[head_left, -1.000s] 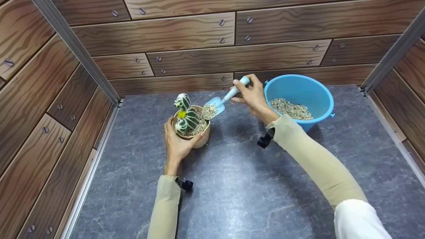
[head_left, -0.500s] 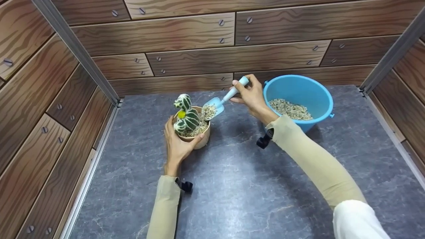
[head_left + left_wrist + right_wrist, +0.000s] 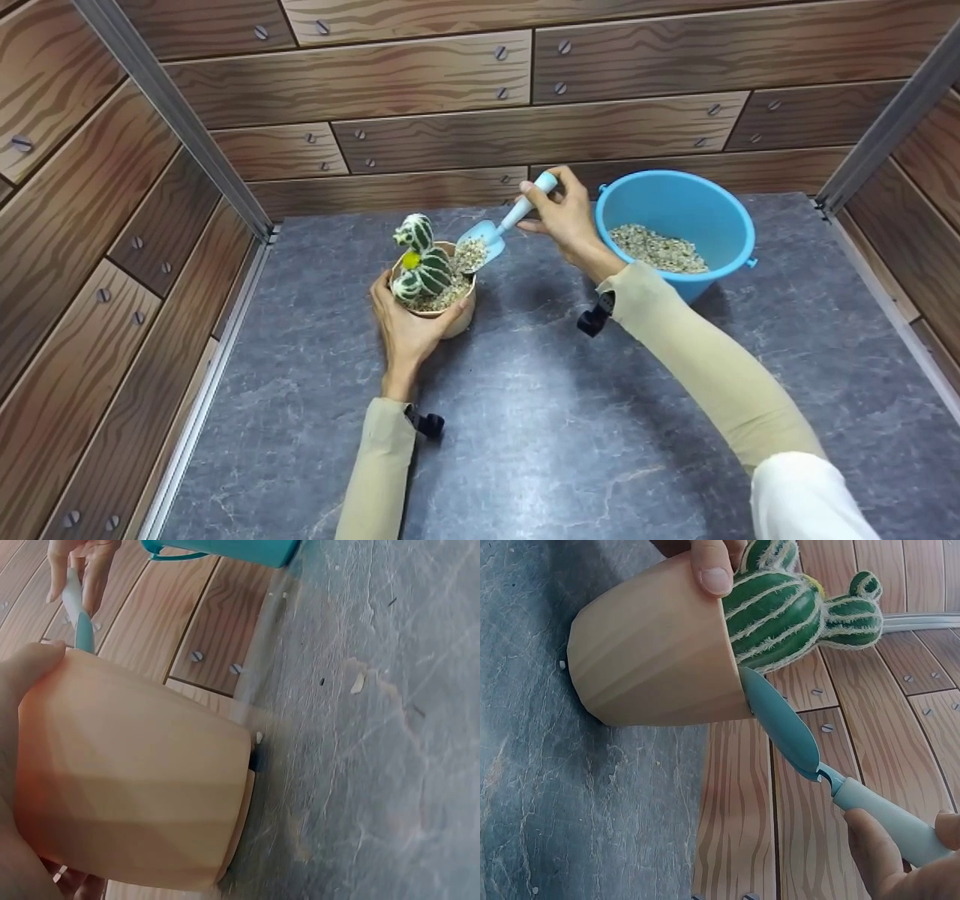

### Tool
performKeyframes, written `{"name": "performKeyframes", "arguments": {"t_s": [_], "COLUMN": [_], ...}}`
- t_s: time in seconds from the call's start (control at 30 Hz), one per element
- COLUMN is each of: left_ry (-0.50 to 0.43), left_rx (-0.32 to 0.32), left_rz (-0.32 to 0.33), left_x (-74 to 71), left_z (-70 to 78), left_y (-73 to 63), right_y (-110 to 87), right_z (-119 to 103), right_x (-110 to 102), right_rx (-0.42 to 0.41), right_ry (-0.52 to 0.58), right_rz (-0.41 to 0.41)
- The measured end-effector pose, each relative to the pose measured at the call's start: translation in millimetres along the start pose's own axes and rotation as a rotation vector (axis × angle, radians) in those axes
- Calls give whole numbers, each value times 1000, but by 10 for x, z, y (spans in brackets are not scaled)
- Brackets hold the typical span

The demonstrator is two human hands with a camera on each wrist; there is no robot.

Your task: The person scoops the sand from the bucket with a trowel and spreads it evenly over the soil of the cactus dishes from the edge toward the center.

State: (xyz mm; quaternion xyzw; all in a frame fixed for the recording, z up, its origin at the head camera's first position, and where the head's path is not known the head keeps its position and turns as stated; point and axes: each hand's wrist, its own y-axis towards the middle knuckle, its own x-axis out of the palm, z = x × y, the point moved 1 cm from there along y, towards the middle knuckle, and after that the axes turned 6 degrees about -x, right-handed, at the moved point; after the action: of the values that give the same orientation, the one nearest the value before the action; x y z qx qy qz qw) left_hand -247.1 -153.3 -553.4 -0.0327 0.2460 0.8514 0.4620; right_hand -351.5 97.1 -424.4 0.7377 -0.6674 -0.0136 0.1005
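My left hand (image 3: 409,326) grips a tan plant pot (image 3: 656,652) around its near side, thumb at the rim. In the pot stands a green cactus (image 3: 429,271) with white fuzzy ribs and a yellow flower, gravel (image 3: 450,292) around its base. Between thumb and fingers my right hand (image 3: 566,217) pinches the pale handle of a small blue trowel (image 3: 491,232). Gravel lies on the trowel's blade, which slopes down to the pot's right rim; in the right wrist view its tip (image 3: 751,679) is right at that rim. The pot's base is on the grey tabletop.
A blue bucket (image 3: 731,247) with gravel (image 3: 660,250) inside stands right of the right hand, near the back wall. Wood-patterned panels (image 3: 442,75) enclose the grey marbled surface (image 3: 540,420) at the back and both sides. A few stray grains lie near the pot.
The trowel and right hand have shifted very slightly left and the blade stays at the pot's rim. My left wrist has moved a little right; its hold on the pot continues.
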Motion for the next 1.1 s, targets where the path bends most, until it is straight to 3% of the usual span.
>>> {"name": "performKeyframes", "arguments": {"t_s": [0.5,0.87,1.1], "left_ry": [30,37,5], "left_rx": [-21,-28,-32], "left_rz": [-110,43,34], "left_x": [-123,4,-30], "left_z": [-59,27,13], "left_y": [72,-20,11], "right_y": [-4,4,6], "right_z": [-23,-28,-28], "right_x": [-23,-17,-2], "right_rx": [-59,-63,-78], "right_ry": [-28,-34,-35], "right_rz": [-9,-5,-7]}}
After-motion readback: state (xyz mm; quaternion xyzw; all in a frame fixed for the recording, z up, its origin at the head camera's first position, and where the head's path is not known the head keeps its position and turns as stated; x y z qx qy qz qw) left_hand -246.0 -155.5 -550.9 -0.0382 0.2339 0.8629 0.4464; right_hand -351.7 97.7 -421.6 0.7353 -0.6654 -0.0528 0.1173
